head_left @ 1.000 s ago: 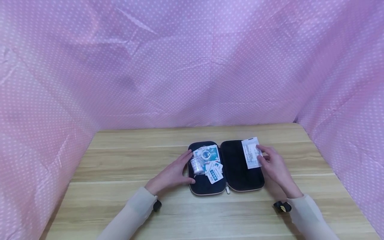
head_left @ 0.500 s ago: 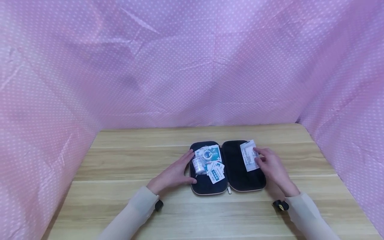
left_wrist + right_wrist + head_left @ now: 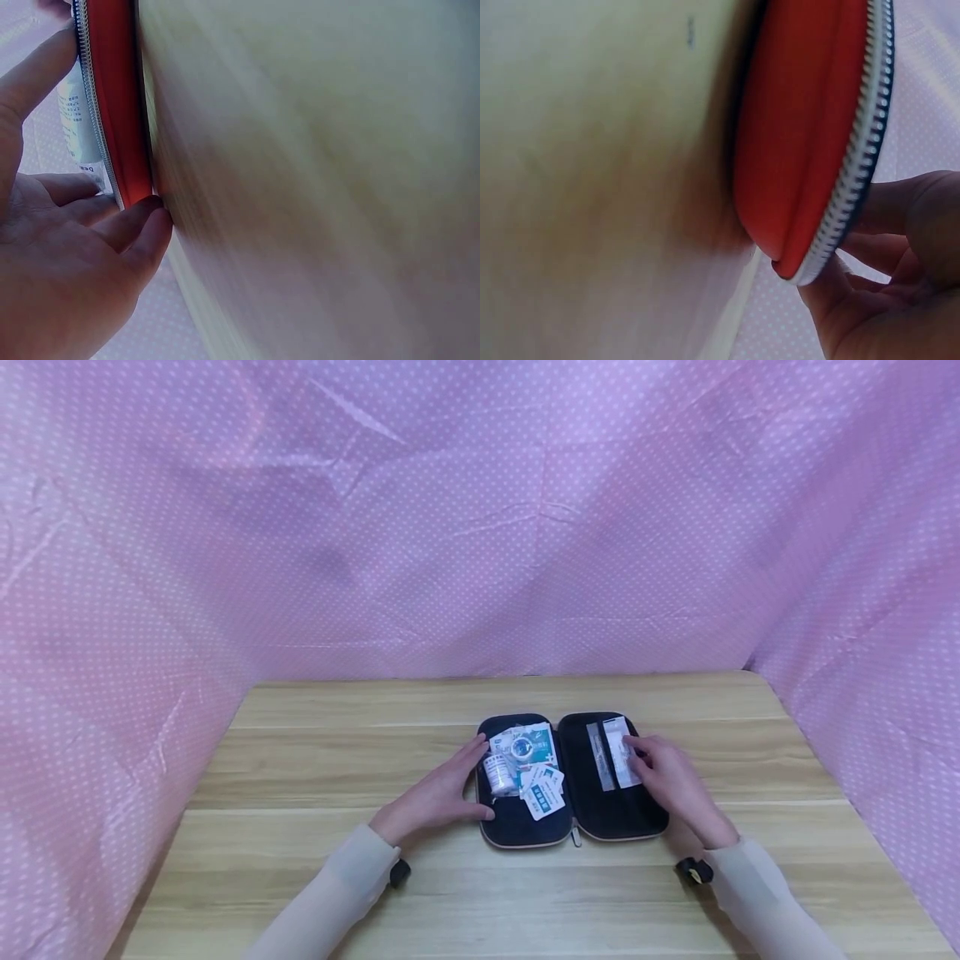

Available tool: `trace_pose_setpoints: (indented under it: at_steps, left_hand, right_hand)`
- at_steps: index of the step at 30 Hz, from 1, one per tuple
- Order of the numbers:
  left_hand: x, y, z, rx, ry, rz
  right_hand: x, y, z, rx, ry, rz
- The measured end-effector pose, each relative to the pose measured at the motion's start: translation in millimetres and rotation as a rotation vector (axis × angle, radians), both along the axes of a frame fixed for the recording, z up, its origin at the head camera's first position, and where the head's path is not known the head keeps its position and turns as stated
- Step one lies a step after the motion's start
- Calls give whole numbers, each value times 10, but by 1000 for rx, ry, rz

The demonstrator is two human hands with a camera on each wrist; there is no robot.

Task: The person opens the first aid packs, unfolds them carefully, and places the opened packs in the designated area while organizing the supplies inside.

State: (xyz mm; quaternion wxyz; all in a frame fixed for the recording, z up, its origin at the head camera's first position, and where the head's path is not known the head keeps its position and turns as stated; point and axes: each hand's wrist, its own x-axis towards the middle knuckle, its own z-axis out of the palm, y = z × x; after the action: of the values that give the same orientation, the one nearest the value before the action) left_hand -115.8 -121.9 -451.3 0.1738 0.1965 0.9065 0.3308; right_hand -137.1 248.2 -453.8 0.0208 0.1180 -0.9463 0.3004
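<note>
A zippered first-aid case lies unfolded on the table, black inside and red outside. My left hand holds its left rim, thumb at the near corner and fingers farther back; in the left wrist view fingers lie on both sides of the rim. My right hand pinches a white flat packet over the right half. Left of the packet shows a pale strip, with a dark band between them. The right wrist view hides the packet behind the case wall.
The left half holds a white bandage roll in clear wrap, blue-and-white packets and small white sachets. A zipper pull hangs at the near hinge. Pink dotted cloth encloses the wooden table.
My right hand has shifted left and slightly down with the packet. A pale strip and a dark band now show where the packet lay whole. My left hand stays on the rim.
</note>
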Motion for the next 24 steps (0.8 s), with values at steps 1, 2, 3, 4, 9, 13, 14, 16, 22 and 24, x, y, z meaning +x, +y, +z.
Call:
trace_pose_setpoints:
  at_steps: [1,2,3,4,9,13,14,16,22,24]
  left_hand:
    - [1,0,2,0,-1,0]
    - [2,-1,3,1,-2,1]
    - [3,-2,3,1,-4,1]
    - [3,-2,2,2,-5,2]
    - [2,-4,-2,1,-5,2]
    - [0,-5,-4,-3,-2,2]
    - [-1,-5,-3,-3,-3,2]
    - [-2,-5,-1,-3,-5,2]
    - [-6,-6,-5,-2,-8,7]
    - [-6,-6,-6,-3,-8,6]
  right_hand:
    - [-6,-5,-1,4,-5,0]
    - [-10,-10,3,6,-15,0]
    - [-15,-14,7,11,-21,2]
    - [-20,-20,13,19,-27,5]
    - [-41,-42,45,46,-36,28]
    - [-58,-54,59,50,-34,38]
    - [-64,-56,60,49,-32,39]
    - [-78,-62,64,47,-33,42]
    - [-131,-86,65,35,-64,53]
    - [-146,-92,65,33,-76,56]
